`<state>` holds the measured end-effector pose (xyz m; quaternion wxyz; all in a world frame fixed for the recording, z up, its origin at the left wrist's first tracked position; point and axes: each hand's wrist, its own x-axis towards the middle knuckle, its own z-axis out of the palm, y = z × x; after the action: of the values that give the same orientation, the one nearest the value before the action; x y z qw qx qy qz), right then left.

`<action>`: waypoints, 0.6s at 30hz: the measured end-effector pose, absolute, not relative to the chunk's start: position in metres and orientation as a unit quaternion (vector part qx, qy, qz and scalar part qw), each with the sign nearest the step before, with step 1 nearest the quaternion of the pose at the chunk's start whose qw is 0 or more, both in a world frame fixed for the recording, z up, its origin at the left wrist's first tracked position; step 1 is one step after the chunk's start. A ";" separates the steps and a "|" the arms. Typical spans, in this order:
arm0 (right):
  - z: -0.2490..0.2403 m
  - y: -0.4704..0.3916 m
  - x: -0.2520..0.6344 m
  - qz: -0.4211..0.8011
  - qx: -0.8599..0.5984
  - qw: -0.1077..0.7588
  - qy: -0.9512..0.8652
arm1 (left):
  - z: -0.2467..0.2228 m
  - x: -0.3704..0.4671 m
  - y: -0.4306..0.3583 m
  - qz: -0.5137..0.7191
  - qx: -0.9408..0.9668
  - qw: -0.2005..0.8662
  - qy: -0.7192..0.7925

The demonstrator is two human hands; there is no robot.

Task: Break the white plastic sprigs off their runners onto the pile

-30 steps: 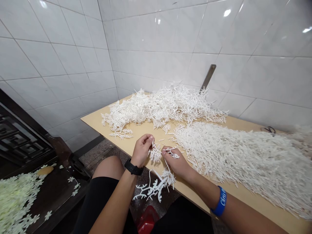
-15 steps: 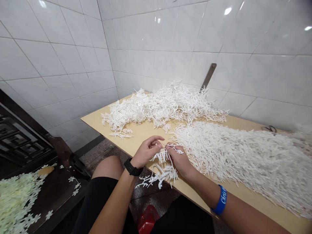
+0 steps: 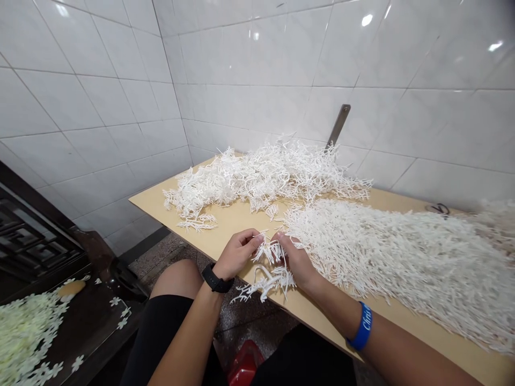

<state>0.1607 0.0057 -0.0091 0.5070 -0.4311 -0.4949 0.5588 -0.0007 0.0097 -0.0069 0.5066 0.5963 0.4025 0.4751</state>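
Over the table's front edge, my left hand (image 3: 240, 251) pinches a white branched plastic sprig (image 3: 270, 250) between thumb and fingers. On its other side, my right hand (image 3: 293, 258) is closed on the same cluster of thin white stems, its fingertips partly hidden. Below both hands hangs a larger tangled white branched piece (image 3: 269, 283), reaching past the table edge; whether it joins the upper sprig I cannot tell. Behind the hands lies a loose heap of white branched sprigs (image 3: 257, 179). To the right spreads a dense pile of white stems (image 3: 386, 252).
The wooden tabletop (image 3: 161, 214) stands against a tiled wall (image 3: 249, 59), where a metal bar (image 3: 338, 126) leans. At lower left, pale plastic flowers (image 3: 28, 332) lie on a dark wooden bench (image 3: 76, 327). A red stool (image 3: 244, 362) shows between the knees.
My left fingers have closed onto the sprig from a looser, more open pose. The two hands stay close together, and the view has shifted slightly.
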 end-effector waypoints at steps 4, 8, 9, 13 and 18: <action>0.003 -0.001 0.162 0.528 -0.388 0.426 -0.624 | -0.008 0.000 0.008 0.500 0.564 0.510 0.413; 0.012 -0.020 0.160 0.410 -0.327 0.416 -0.743 | -0.014 0.002 0.016 0.546 0.518 0.492 0.438; 0.014 -0.027 0.158 0.375 -0.283 0.408 -0.783 | -0.016 0.003 0.018 0.556 0.505 0.488 0.445; 0.011 -0.047 0.147 0.303 -0.131 0.374 -0.866 | -0.022 0.008 0.024 0.573 0.480 0.486 0.454; 0.000 -0.040 0.146 0.412 -0.320 0.418 -0.744 | -0.020 0.007 0.019 0.541 0.520 0.539 0.383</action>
<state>0.1462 -0.0398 0.0002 0.4176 -0.3198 -0.7440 0.4121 0.0066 0.0188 -0.0197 0.5385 0.5201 0.3834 0.5408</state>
